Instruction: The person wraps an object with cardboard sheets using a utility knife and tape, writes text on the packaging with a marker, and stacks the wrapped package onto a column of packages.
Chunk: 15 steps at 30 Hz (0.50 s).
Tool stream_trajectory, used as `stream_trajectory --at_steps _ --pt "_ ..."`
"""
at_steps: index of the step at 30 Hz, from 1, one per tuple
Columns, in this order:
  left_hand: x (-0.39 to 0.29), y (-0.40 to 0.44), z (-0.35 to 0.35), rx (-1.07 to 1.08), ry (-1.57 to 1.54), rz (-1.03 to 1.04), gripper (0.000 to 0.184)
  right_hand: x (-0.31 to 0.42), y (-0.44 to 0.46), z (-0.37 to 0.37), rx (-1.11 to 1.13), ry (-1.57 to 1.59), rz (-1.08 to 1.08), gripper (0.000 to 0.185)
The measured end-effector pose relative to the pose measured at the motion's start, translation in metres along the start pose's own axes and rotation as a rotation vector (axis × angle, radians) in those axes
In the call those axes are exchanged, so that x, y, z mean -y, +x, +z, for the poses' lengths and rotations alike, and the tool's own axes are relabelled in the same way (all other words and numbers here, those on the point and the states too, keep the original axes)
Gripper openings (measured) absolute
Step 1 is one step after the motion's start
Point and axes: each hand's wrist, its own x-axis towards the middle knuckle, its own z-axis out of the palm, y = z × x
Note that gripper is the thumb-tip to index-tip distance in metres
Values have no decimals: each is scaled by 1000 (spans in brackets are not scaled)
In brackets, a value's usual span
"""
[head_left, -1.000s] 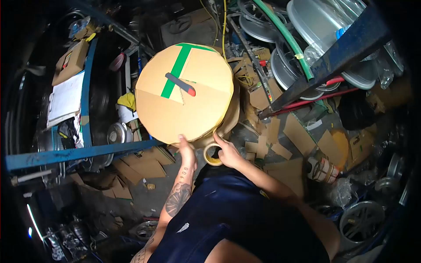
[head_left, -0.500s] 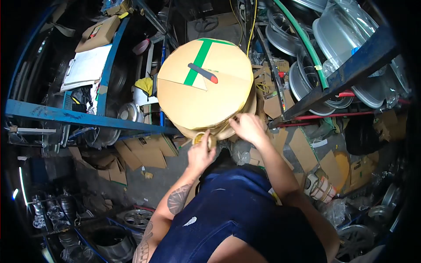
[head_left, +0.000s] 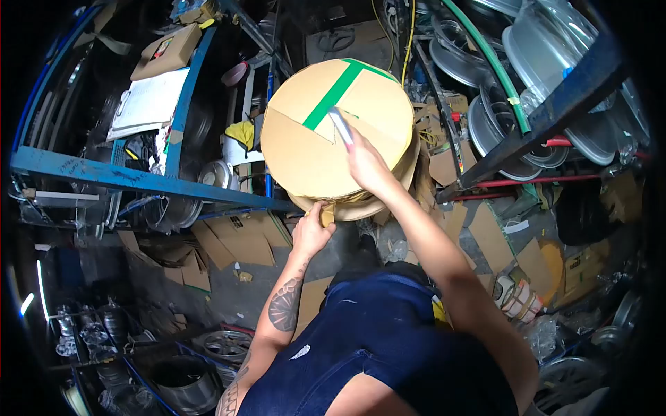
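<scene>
A round cardboard disc (head_left: 312,163) with green tape (head_left: 333,96) across its top lies on a stack in front of me. My left hand (head_left: 314,231) is closed around a roll of yellowish tape (head_left: 327,214) at the near edge of the stack. Over the disc, my right hand (head_left: 366,165) grips a grey cutter with a red end (head_left: 340,127), whose far tip points toward the green tape. The fingertips of my left hand are partly hidden by the roll.
Blue shelving (head_left: 132,182) with papers (head_left: 149,104) and a cardboard box (head_left: 166,52) stands at the left. Wheel rims (head_left: 499,125) and a green hose (head_left: 492,62) are at the right, behind a dark metal beam (head_left: 548,114). Cardboard pieces (head_left: 239,239) litter the floor.
The tape roll has passed from my right hand to my left hand. My right hand has moved up over the disc and taken hold of the cutter. The view has shifted.
</scene>
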Motion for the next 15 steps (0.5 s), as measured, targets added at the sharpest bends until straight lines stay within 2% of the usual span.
stream_trajectory --at_steps 3,5,7,9,10,14,15 --pt "2 1 -14 78 -40 -67 59 -3 -93 -43 323 636 324 56" --pt "4 -2 -24 129 -73 -79 60 -8 -149 -50 371 759 343 56" --pt "2 -2 -28 149 -69 -131 58 -28 -192 -35 277 251 -10 52" --pt "-6 4 -36 208 -78 -166 57 -20 -204 -29 345 100 81 46" --pt "-4 7 -37 193 -44 -149 54 -18 -206 -20 243 -106 38 32" --pt "10 13 -49 342 -202 -128 48 -19 -171 13 169 -424 -142 18" --pt "13 12 -54 425 -72 -119 48 -23 -162 24 248 -488 -107 18"
